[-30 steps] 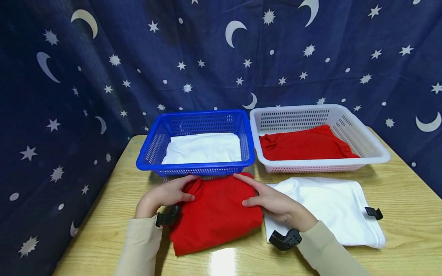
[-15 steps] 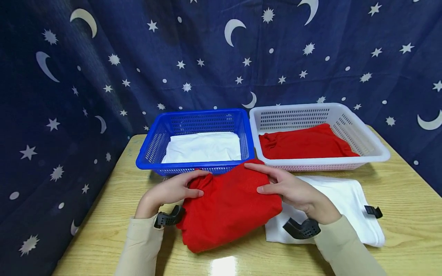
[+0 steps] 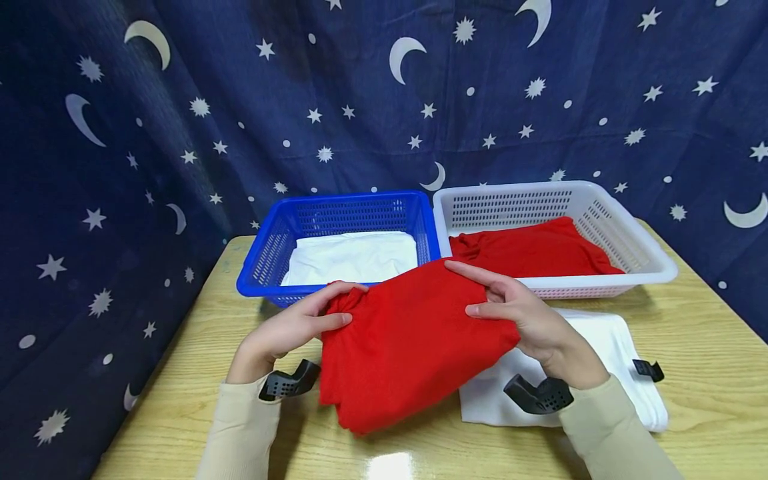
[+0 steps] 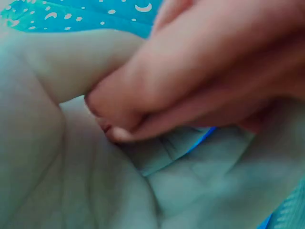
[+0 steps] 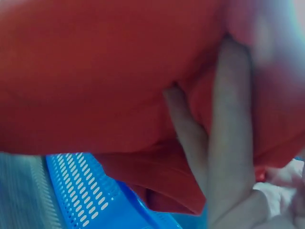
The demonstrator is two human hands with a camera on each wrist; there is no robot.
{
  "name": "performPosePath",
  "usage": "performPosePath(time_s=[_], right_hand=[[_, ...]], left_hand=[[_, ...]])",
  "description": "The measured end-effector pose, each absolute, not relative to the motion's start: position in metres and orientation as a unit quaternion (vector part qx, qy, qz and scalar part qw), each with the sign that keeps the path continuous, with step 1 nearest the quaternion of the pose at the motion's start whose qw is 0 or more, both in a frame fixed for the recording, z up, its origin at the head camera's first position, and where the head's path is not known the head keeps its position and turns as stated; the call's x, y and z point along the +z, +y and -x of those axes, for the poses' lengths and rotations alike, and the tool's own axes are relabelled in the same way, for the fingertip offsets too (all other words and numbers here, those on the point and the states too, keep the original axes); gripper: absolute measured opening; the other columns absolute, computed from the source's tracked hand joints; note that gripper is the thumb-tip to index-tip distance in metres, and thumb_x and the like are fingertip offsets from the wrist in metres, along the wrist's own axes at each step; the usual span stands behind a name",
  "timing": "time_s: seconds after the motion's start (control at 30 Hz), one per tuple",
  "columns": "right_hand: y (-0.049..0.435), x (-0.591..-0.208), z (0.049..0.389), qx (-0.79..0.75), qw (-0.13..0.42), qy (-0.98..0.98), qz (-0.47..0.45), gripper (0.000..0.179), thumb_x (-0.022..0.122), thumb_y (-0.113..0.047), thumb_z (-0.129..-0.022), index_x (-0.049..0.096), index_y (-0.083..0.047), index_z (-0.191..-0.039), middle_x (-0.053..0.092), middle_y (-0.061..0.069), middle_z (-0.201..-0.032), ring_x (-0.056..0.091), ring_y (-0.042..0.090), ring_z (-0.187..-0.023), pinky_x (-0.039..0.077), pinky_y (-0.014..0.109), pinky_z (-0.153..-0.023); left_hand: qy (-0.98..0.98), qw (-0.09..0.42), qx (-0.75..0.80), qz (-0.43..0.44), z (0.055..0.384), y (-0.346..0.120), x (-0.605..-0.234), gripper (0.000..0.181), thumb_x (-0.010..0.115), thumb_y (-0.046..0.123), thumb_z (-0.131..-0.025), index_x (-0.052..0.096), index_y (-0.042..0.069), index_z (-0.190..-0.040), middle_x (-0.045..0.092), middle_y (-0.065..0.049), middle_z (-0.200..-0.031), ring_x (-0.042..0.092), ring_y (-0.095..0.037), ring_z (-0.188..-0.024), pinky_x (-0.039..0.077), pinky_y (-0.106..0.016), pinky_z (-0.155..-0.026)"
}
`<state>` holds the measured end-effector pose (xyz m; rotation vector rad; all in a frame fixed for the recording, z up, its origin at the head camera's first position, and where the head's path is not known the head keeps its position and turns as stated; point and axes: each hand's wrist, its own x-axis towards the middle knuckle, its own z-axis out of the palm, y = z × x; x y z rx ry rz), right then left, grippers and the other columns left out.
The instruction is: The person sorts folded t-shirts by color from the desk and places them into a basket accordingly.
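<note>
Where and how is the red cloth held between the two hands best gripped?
Grip the red cloth by both side edges, toward the far corners, likely one hand from each side, thumb on top and fingers beneath. It is wide, soft and folded, so single-sided support might let it sag. The left hand and right hand hold it about there.

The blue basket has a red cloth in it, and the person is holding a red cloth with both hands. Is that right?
Not quite: the blue basket has a white cloth in it, not a red one, as the head view shows. The rest is right: the left hand and the right hand both hold a red cloth.
</note>
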<state>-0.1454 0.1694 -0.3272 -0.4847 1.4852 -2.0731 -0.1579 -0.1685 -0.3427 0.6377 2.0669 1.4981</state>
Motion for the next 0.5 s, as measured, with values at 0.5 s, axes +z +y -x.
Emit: performPosePath(time_s=[0.5], right_hand=[[0.176, -0.317, 0.146, -0.863, 0.181, 0.427, 0.200, 0.059, 0.043, 0.003, -0.089, 0.023, -0.016, -0.142, 0.022, 0.013, -0.140, 0.038, 0.025, -0.119, 0.042, 0.039, -0.083]], left_hand=[[0.528, 0.198, 0.777, -0.279, 0.162, -0.153, -0.314, 0.060, 0.039, 0.003, -0.092, 0.012, 0.019, -0.143, 0.033, -0.019, -0.128, 0.050, -0.027, -0.106, 0.050, -0.040, -0.076]])
